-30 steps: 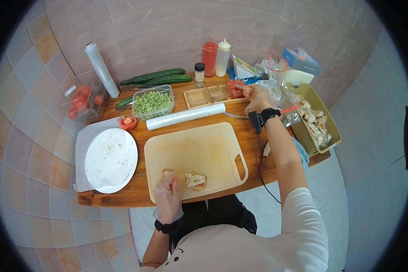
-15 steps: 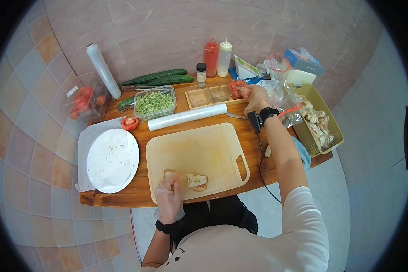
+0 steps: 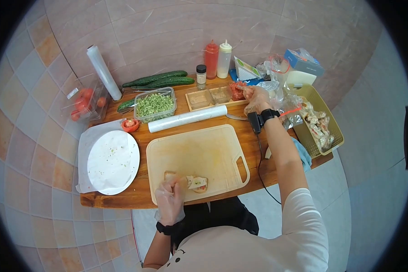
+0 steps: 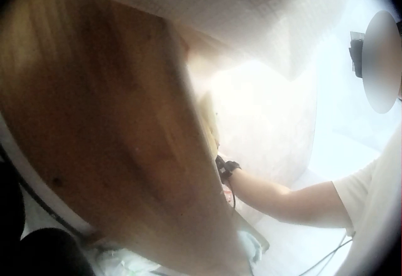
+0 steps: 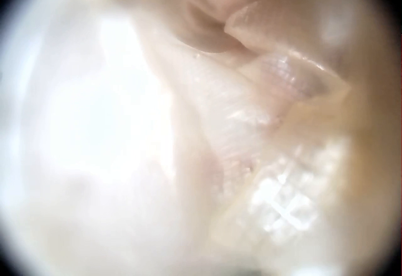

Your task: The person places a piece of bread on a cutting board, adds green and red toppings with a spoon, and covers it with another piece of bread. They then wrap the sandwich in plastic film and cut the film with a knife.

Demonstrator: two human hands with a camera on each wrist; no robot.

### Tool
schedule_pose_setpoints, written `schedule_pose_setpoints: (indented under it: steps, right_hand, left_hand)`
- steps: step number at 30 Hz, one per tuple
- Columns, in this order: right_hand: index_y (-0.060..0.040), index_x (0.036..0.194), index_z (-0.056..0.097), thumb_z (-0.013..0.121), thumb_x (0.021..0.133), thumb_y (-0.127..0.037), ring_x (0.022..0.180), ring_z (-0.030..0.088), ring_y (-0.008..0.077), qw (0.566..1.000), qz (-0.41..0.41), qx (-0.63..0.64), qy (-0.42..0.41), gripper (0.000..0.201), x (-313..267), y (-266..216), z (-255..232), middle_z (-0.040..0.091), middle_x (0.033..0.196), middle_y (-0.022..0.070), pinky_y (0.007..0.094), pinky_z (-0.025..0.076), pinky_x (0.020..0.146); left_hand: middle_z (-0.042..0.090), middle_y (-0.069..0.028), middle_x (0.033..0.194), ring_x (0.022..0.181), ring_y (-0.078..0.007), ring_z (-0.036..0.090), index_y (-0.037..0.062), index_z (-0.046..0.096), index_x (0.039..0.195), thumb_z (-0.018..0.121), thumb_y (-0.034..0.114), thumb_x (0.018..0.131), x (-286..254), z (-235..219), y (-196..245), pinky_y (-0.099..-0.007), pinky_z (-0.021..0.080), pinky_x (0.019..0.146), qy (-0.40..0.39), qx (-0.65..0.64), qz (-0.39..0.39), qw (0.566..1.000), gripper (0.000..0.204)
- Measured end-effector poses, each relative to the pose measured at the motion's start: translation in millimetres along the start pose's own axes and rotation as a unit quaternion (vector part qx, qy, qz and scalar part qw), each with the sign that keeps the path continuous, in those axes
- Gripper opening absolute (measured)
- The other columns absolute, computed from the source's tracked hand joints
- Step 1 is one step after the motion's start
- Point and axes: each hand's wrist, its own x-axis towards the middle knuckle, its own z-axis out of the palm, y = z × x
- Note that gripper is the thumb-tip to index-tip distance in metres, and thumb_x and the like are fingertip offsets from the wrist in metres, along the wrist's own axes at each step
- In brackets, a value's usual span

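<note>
My right hand (image 3: 257, 97), in a clear plastic glove, reaches to the far side of the table. Its fingertips are right at the chopped red food (image 3: 237, 90) in the end compartment of a wooden tray (image 3: 196, 108). The right wrist view is filled with blurred glove plastic, so I cannot tell what the fingers pinch. My gloved left hand (image 3: 170, 196) hovers, loosely curled, at the near edge of the cutting board (image 3: 190, 149). Partly behind it lies a bread slice (image 3: 168, 174). Beside that, another bread slice (image 3: 198, 183) bears pale strips and green bits.
A plastic wrap roll (image 3: 188, 119) lies beyond the board. Farther back are a tub of chopped greens (image 3: 155, 105), cucumbers (image 3: 163, 80) and sauce bottles (image 3: 211, 60). A paper-lined white plate (image 3: 113, 162) stands left; a green basket (image 3: 333, 124) with wrapped food stands right. A cable (image 3: 261, 172) trails from my right wrist.
Both hands keep nearly the same places; my right hand shifts only slightly at the red food. The whole view has drifted a little.
</note>
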Motion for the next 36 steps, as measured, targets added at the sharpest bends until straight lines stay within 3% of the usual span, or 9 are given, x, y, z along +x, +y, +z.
schedule_pose_setpoints:
  steps: [5,10,11,14,17,20,23,26,36]
  right_hand:
    - [-0.0037,0.091,0.062,0.054,0.102,-0.015,0.057,0.054,0.0131,0.997,-0.056,0.04,-0.036,0.018,4,1,-11,0.061,0.072,0.0002,0.0225,0.045,0.051]
    - [0.0036,0.104,0.065,0.059,0.1,-0.012,0.066,0.06,0.0127,0.979,-0.061,0.085,-0.177,0.017,-110,-12,29,0.066,0.08,0.0024,0.0248,0.055,0.07]
    - [0.0051,0.108,0.065,0.059,0.1,-0.013,0.071,0.062,0.0124,0.985,-0.055,0.079,-0.146,0.021,-145,-12,44,0.066,0.082,0.0025,0.0254,0.056,0.078]
    - [0.0072,0.116,0.064,0.059,0.101,-0.016,0.077,0.064,0.0117,0.963,0.011,-0.005,-0.269,0.028,-220,-2,51,0.069,0.088,0.0038,0.0264,0.054,0.088]
    - [0.0061,0.124,0.063,0.058,0.104,-0.025,0.078,0.063,0.0115,0.983,-0.003,-0.1,-0.152,0.037,-284,43,45,0.068,0.087,0.0052,0.027,0.053,0.077]
    - [0.0054,0.115,0.068,0.056,0.105,-0.023,0.076,0.062,0.0117,0.965,0.03,-0.19,-0.18,0.032,-344,59,59,0.068,0.085,0.0071,0.0272,0.05,0.071]
    - [0.0057,0.112,0.068,0.054,0.107,-0.021,0.075,0.063,0.012,0.919,-0.024,-0.3,-0.253,0.031,-359,76,57,0.068,0.085,0.0071,0.0282,0.051,0.072]
    - [0.0062,0.113,0.068,0.052,0.108,-0.02,0.076,0.064,0.0122,0.923,-0.023,-0.303,-0.237,0.031,-369,90,57,0.069,0.087,0.007,0.029,0.052,0.073]
    - [0.004,0.114,0.067,0.054,0.105,-0.013,0.079,0.064,0.0132,0.832,-0.18,-0.46,-0.253,0.024,-383,98,57,0.067,0.093,0.0084,0.0274,0.051,0.074]
  left_hand:
    - [0.068,-0.022,0.091,0.085,-0.0379,0.065,0.0001,0.07,0.103,0.063,0.008,0.094,1,-2,2,-0.0448,0.05,0.077,-0.004,0.011,-0.004,1.0,0.015]
    - [0.069,-0.0214,0.093,0.086,-0.0349,0.067,-0.0007,0.069,0.106,0.064,0.007,0.092,3,-3,3,-0.0417,0.052,0.076,-0.005,-0.003,-0.011,1.0,0.017]
    - [0.068,-0.0215,0.094,0.084,-0.0366,0.065,0.0004,0.069,0.107,0.067,0.006,0.09,1,-2,-2,-0.0435,0.052,0.074,0.007,-0.013,0.001,1.0,0.018]
    - [0.068,-0.0209,0.097,0.088,-0.0362,0.066,0.0011,0.067,0.111,0.073,0.008,0.084,5,-15,21,-0.0433,0.053,0.078,-0.022,-0.031,-0.047,0.998,0.028]
    - [0.067,-0.0211,0.115,0.099,-0.0325,0.067,-0.0003,0.064,0.12,0.075,0.008,0.081,3,-23,34,-0.0385,0.054,0.088,-0.051,-0.033,-0.036,0.997,0.041]
    - [0.063,-0.0227,0.123,0.108,-0.0375,0.064,0.0016,0.062,0.125,0.079,0.01,0.075,-2,-20,33,-0.0426,0.052,0.092,-0.049,0.003,0.029,0.998,0.054]
    - [0.059,-0.0258,0.129,0.113,-0.0438,0.061,0.0036,0.06,0.129,0.081,0.014,0.071,-3,-17,36,-0.0473,0.051,0.096,-0.07,0.018,0.036,0.997,0.062]
    - [0.056,-0.0284,0.132,0.116,-0.0471,0.059,0.0047,0.059,0.131,0.083,0.016,0.069,-2,-14,39,-0.0497,0.05,0.098,-0.108,0.017,0.022,0.994,0.068]
    - [0.056,-0.0259,0.133,0.116,-0.0428,0.059,0.0116,0.065,0.129,0.087,0.024,0.07,5,-8,50,-0.0498,0.049,0.095,-0.188,0.093,0.106,0.972,0.064]
